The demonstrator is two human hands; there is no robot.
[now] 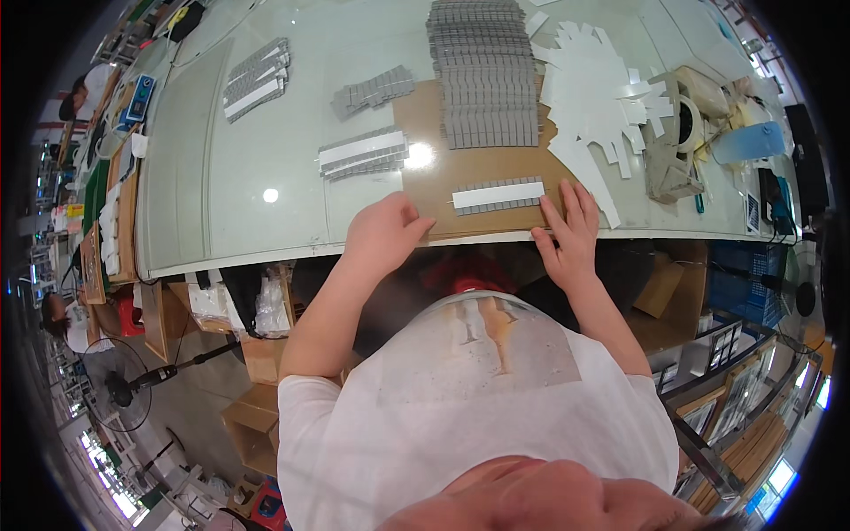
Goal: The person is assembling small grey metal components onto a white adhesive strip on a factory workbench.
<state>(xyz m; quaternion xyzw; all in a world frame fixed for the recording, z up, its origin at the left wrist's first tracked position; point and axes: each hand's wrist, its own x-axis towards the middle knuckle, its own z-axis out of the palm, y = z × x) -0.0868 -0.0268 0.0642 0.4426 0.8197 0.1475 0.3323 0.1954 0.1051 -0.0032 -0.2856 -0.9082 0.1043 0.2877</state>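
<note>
A grey slatted strip with a white paper strip (498, 194) along its top lies on a brown board (478, 227) at the table's near edge. My right hand (572, 237) is open, fingers spread, the index fingertip at the right end of this strip. Left of the strip, my left hand (382, 234) rests over the table edge with its fingers curled in; nothing shows in it. Just beyond lie several grey strips topped with white (363, 152). A long stack of grey slatted strips (485, 84) covers the board's far part.
Loose white paper strips (580, 84) spread in a pile at the right. Beyond them stand a tape dispenser (670, 142) and a blue bottle (749, 142). More grey pieces (374, 91) and a white-topped bundle (257, 81) lie at the far left.
</note>
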